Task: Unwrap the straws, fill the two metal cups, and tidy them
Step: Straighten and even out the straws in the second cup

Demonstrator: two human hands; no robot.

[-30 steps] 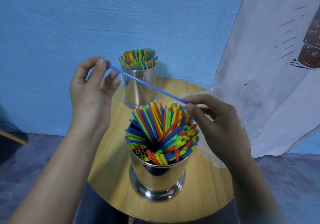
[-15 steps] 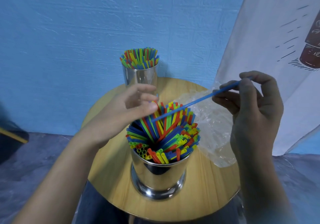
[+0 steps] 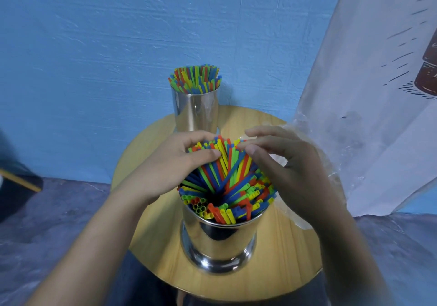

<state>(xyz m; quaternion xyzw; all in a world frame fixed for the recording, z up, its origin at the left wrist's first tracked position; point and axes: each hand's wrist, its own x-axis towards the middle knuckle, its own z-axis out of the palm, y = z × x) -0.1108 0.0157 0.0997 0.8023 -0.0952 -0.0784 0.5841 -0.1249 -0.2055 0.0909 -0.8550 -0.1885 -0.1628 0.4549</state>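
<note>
Both hands meet over the straws in the near metal cup.

The coloured straws stand fanned and leaning inside the near metal cup, which sits at the front of the round wooden table. The left hand curls round the far-left tops, thumb pressed against them. The right hand touches the far-right tops with lightly bent fingers; whether it pinches any straw is unclear. Their fingertips nearly meet. The far metal cup stands behind at the table's back edge, packed with an upright straw bundle. A clear plastic wrapper lies crumpled under the right hand, beside a white cloth hanging against the blue wall.
</note>
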